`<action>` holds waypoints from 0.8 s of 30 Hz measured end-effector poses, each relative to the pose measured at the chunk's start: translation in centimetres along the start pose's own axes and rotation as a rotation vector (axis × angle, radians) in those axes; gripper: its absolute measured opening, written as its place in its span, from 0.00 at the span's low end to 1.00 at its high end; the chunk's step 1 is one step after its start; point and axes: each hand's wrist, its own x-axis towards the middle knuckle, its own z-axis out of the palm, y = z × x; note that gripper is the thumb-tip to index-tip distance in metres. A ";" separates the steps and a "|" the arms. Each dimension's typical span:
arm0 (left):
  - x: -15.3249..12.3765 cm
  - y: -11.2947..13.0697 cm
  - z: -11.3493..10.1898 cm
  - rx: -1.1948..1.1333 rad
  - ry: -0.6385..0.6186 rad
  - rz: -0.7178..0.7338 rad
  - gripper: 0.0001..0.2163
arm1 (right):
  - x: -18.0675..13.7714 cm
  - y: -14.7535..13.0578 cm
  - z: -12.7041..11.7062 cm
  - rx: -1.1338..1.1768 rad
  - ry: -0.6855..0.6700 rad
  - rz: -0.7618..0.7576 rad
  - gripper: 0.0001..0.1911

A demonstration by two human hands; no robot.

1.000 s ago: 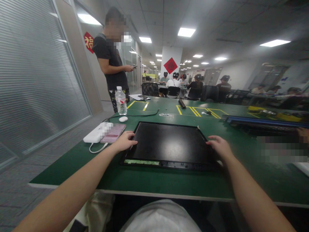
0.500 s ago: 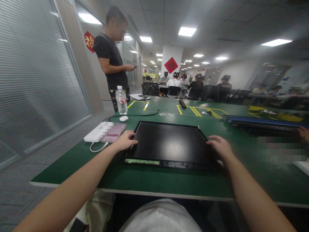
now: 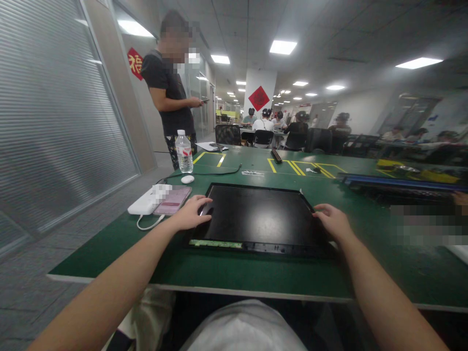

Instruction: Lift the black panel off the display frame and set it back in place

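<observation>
Black screen (image 3: 252,209) lies near the bench's (image 3: 256,279) front edge. The left hand (image 3: 188,214), thumb and fingers apart, touches its left side; the right hand (image 3: 333,222) touches its right, grip unclear. Seems like steadying; moving it needs both hands.

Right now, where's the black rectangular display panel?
In the head view, the black rectangular display panel lies centre-frame on the green table, between the left hand and right hand; a white oval object sits off its far left corner.

Glass partitions (image 3: 66,126), black chairs (image 3: 263,139) and ceiling lights (image 3: 283,47) mark an office.
</observation>
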 end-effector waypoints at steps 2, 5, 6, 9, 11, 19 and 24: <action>-0.2 0.2 -0.2 0.054 -0.041 0.069 0.27 | 0.1 0.1 0.0 0.026 -0.001 -0.038 0.15; -0.6 0.7 -0.8 0.071 -0.127 0.154 0.23 | 0.1 0.0 0.0 0.003 0.009 -0.105 0.15; -0.7 0.9 -1.0 0.065 -0.152 0.187 0.22 | 0.0 -0.1 0.0 -0.028 0.009 -0.129 0.16; -1.0 1.4 -1.6 0.042 -0.202 0.278 0.20 | -0.2 -0.5 0.1 -0.096 -0.024 -0.195 0.18; -1.2 1.6 -2.0 0.026 -0.226 0.299 0.22 | -0.3 -0.7 0.2 -0.107 -0.063 -0.208 0.19; -1.6 1.9 -2.9 0.007 -0.294 0.245 0.31 | -0.3 -0.7 0.3 -0.158 -0.084 -0.194 0.18; -1.5 1.7 -2.6 -0.013 -0.316 0.256 0.33 | -0.1 -0.3 0.4 -0.156 -0.094 -0.163 0.19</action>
